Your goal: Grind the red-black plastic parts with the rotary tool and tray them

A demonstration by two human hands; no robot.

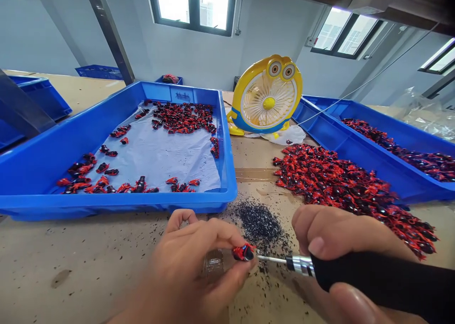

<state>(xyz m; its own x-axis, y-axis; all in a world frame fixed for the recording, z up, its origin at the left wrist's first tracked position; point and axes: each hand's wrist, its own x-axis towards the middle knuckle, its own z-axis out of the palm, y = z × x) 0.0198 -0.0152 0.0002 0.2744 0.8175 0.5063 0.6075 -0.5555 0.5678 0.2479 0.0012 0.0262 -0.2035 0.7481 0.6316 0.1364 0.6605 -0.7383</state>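
My left hand point(199, 262) pinches a small red-and-black moulded piece point(243, 252) between thumb and fingertips, above the table. My right hand point(344, 238) is wrapped round a black-handled tool point(369, 276) with a silver collar and a thin metal tip. The tip points left at the piece and lies close to it; whether they touch I cannot tell. Under and behind them, a patch of black shavings point(259, 222) is spread over the table. A large heap of similar red-and-black pieces point(337, 182) lies beyond my right hand.
At the left stands a blue tray point(117, 200) with a white sheet point(156, 158) and many pieces. Another blue tray point(359, 144) at the right holds more. A yellow fan point(269, 103) stands between them. Clear plastic bags point(423, 111) lie at far right.
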